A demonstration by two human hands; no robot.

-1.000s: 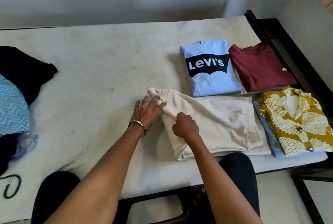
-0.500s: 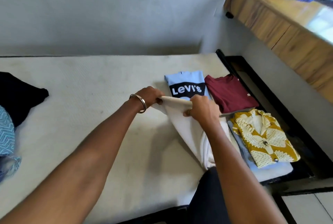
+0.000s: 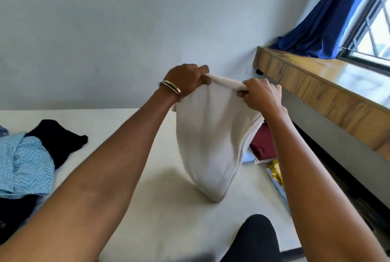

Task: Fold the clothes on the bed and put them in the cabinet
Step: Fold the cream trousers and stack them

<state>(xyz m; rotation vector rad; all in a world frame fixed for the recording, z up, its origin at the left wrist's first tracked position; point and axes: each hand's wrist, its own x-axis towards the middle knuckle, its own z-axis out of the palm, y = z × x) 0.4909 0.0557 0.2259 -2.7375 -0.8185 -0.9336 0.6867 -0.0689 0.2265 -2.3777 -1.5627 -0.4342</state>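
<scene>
Both hands held the cream garment [image 3: 209,143] up by its top edge, above the bed [image 3: 130,118]. The left hand [image 3: 185,81] had fingers curled over one corner, and the right hand [image 3: 259,93] pinched the other, thumb underneath. The cloth hung between them in a doubled bundle, its long axis near vertical, tapering to a low point that sat at or just above the mattress — contact was unclear.

To do the fold well, it likely needed both corners kept level, the edge held taut, and the cloth lowered flat so the layers stayed aligned.

Unfolded dark cloth [image 3: 61,141] and a blue zigzag garment [image 3: 25,164] lay to the left; a maroon folded shirt [image 3: 263,143] showed behind the bundle on the right.
</scene>
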